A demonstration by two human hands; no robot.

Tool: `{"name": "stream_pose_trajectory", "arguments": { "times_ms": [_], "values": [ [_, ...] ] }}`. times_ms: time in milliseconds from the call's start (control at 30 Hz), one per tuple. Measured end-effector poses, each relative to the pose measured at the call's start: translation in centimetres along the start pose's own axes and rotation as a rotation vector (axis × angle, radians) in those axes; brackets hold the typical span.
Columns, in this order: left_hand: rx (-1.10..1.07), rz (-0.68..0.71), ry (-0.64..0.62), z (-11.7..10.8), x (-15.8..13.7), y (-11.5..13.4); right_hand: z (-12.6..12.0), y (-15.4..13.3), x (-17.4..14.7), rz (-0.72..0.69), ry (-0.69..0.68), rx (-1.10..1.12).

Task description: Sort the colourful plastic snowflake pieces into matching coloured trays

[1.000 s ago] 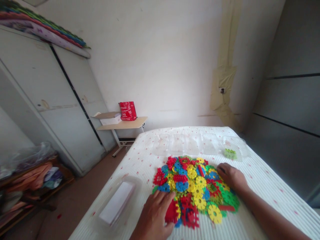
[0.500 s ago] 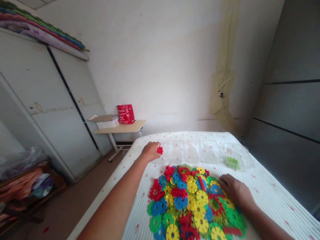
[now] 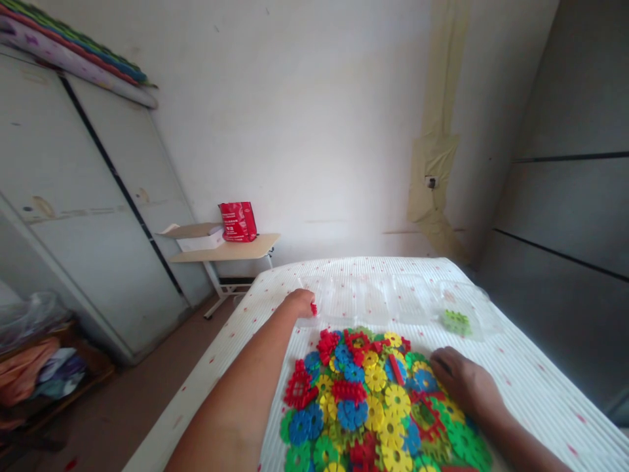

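Observation:
My left hand point(image 3: 301, 303) reaches forward, its fingers closed on a red toothed plastic piece point(image 3: 314, 309) at the left end of a row of clear plastic trays point(image 3: 378, 298). Resting at the right edge of the pile is my right hand point(image 3: 455, 370), fingers curled down; whether they hold anything is hidden. Between my arms lies a heap of plastic building pieces point(image 3: 376, 378): yellow, blue and green notched discs and red toothed blocks. Light green toothed pieces point(image 3: 457, 322) lie in the rightmost tray.
A white ribbed cover with small red marks point(image 3: 236, 341) spreads over the table. Behind it on the left, a small side table point(image 3: 221, 252) carries a red bag point(image 3: 238, 221) and a white box point(image 3: 200, 240). Cabinets point(image 3: 93, 203) stand at the left, a wall ahead.
My left hand, still with the red piece, has lowered slightly toward the leftmost tray. My right hand stays by the pile. The view has shifted a little.

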State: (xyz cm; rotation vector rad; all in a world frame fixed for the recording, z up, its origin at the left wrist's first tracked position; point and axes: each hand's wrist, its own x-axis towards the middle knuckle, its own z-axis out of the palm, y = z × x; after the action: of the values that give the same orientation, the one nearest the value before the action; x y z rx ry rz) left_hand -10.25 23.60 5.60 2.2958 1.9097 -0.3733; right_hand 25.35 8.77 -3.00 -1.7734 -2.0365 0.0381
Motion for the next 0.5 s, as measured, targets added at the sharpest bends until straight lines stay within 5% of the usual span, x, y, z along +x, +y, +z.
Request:
{"name": "stream_pose_trajectory", "arguments": {
  "times_ms": [300,500],
  "values": [
    [-0.047,0.0,-0.147,0.0,1.1,0.4,-0.2,-0.1,0.0,-0.012,0.008,0.018],
    [-0.097,0.009,-0.115,-1.1,1.1,-0.2,-0.1,0.0,0.0,-0.016,-0.003,0.0]
  ]
}}
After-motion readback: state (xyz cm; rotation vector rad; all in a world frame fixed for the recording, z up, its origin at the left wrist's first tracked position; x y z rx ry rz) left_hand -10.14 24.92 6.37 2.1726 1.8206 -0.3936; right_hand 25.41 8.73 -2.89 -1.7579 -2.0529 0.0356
